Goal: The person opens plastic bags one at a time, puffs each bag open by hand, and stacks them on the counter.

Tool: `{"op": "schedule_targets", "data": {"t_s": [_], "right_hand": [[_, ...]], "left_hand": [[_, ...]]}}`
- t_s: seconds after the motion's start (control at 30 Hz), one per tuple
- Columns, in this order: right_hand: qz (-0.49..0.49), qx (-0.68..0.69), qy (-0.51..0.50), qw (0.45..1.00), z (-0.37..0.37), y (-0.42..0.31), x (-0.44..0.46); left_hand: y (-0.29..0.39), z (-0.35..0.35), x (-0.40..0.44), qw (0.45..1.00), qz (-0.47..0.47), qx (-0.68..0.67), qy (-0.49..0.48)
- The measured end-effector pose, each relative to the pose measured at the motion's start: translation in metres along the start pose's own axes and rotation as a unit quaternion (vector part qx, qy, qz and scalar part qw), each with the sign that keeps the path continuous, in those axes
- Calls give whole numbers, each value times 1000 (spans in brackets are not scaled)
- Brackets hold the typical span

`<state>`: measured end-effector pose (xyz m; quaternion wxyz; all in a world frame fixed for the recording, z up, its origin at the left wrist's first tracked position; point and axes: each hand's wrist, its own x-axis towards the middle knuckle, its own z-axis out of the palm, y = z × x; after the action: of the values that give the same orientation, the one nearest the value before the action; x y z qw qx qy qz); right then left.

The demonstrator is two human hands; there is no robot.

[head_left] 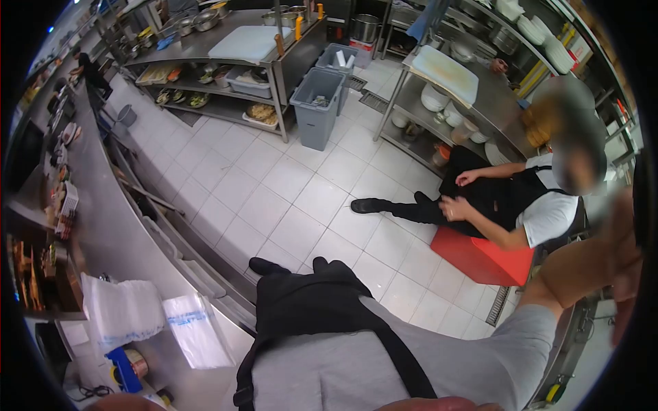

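The seat box [480, 257] is red, the wheeled bins [319, 103] grey

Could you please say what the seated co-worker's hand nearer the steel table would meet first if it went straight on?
The hand seems to have a free way over the tiled floor; clearance above the black trousers is unclear.

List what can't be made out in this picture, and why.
All in the head view:
- Right hand: blurred near the right edge; its grip is unclear.
- Left hand: not identifiable; the bottom edge cuts off the skin at lower left.
- Plastic bags: blue print too small to read.
- Distant person: too small to tell what the hands hold.
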<state>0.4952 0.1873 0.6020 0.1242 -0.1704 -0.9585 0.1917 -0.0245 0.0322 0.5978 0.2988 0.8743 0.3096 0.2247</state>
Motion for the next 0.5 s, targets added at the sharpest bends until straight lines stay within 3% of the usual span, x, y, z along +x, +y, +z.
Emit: {"op": "schedule_targets", "data": {"t_s": [0.13,0.5], "right_hand": [[34,-84,29,995,-34,-10,9],[53,-200,98,974,-51,102,156]], "left_hand": [[21,-24,25,997,32,66,27],[56,-50,33,972,65,166,152]]}}
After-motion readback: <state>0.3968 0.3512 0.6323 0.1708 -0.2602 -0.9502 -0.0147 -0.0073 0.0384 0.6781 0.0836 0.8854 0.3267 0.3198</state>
